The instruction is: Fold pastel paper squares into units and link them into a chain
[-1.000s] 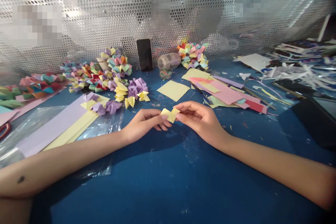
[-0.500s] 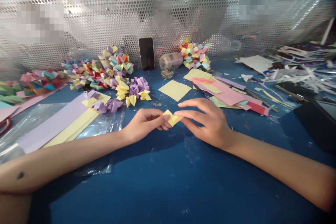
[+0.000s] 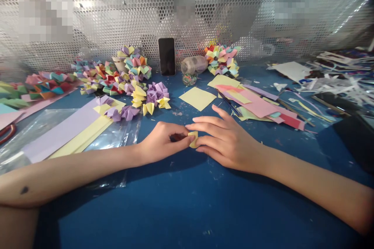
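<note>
A small folded yellow paper (image 3: 193, 139) is between my two hands, over the blue table. My left hand (image 3: 163, 142) pinches its left side with thumb and forefinger. From the right, my right hand (image 3: 224, 138) has its thumb and nearest finger at the paper's edge, while its other fingers stretch out over and beyond it. Fingertips partly cover the paper, so its exact fold is hidden. Just behind the hands lies a flat yellow paper square (image 3: 198, 98). Folded yellow paper pieces (image 3: 148, 108) and purple ones (image 3: 157, 94) sit behind my left hand.
Purple and yellow paper strips (image 3: 62, 130) lie on a clear plastic bag (image 3: 128, 132) at left, near red scissor handles (image 3: 8, 134). A phone (image 3: 166, 56) and a tipped bottle (image 3: 194, 64) stand before the perforated metal panel (image 3: 140, 4). Paper sheets (image 3: 260, 103) and a pen (image 3: 230, 103) lie right.
The folded yellow paper has turned and now shows a smaller face. My right hand has moved in closer, its fingers reaching over the paper toward my left fingertips. The view has shifted slightly.
</note>
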The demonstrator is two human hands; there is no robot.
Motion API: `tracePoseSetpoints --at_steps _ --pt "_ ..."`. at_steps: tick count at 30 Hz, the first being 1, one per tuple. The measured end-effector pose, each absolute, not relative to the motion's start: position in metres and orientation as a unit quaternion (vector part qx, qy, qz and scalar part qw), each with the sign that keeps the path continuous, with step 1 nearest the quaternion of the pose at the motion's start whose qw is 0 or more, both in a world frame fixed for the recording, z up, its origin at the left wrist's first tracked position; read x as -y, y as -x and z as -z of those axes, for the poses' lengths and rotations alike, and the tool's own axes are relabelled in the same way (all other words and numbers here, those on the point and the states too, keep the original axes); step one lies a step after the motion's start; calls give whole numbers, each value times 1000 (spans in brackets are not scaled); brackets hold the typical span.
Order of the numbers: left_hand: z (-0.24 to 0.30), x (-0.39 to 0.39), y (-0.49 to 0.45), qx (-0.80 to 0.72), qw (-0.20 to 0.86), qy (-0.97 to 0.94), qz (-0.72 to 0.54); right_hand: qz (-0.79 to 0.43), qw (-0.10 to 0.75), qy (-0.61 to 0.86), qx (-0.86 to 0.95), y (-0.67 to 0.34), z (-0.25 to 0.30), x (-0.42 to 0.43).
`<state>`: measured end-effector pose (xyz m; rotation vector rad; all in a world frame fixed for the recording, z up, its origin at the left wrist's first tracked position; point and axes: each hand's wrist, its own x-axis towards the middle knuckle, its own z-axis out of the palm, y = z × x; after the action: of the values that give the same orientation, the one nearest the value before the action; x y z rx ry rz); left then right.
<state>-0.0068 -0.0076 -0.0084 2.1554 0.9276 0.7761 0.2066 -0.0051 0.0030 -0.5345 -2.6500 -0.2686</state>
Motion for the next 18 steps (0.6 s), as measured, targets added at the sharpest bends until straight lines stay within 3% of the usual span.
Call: tracePoseSetpoints --at_steps 18 --pt "10 10 8 -330 258 -858 -296 148 199 186 951 -206 2 6"
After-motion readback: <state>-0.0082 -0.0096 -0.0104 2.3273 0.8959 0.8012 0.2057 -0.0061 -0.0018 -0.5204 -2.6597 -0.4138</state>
